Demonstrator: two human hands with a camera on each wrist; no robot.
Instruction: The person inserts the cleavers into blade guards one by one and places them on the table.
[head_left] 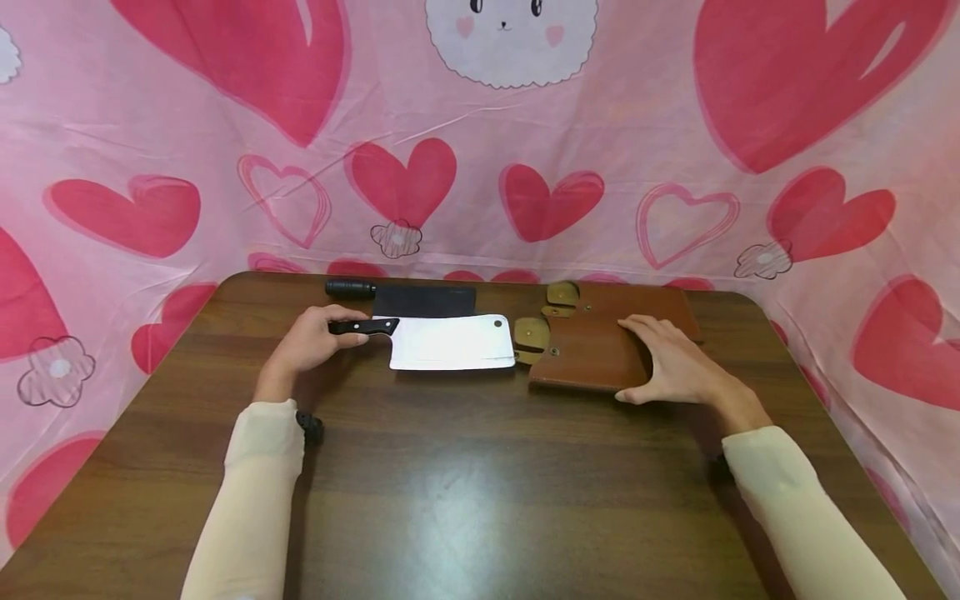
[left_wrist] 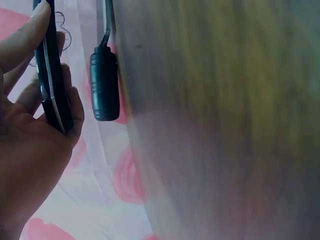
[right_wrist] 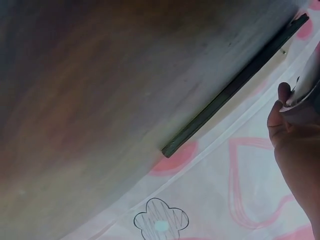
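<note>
My left hand (head_left: 311, 337) grips the black riveted handle (left_wrist: 52, 85) of a shiny cleaver (head_left: 450, 343). Its broad blade points right, with the tip beside the flaps of a brown leather sheath (head_left: 585, 354). That sheath's flaps (head_left: 531, 333) lie unfastened, showing an olive underside. At its right end my right hand (head_left: 678, 362) holds it, fingers along the far edge and thumb at the near edge. The right wrist view catches only part of this hand (right_wrist: 300, 155) at its border, so the full grip is hidden there.
Behind the shiny cleaver lies a dark-bladed cleaver (head_left: 431, 301) with a round black handle (left_wrist: 105, 85). A second brown sheath (head_left: 637, 298) lies at the back right, its edge (right_wrist: 230, 92) near the table's rim. A pink heart-patterned cloth (head_left: 480, 208) hangs behind the wooden table (head_left: 480, 483).
</note>
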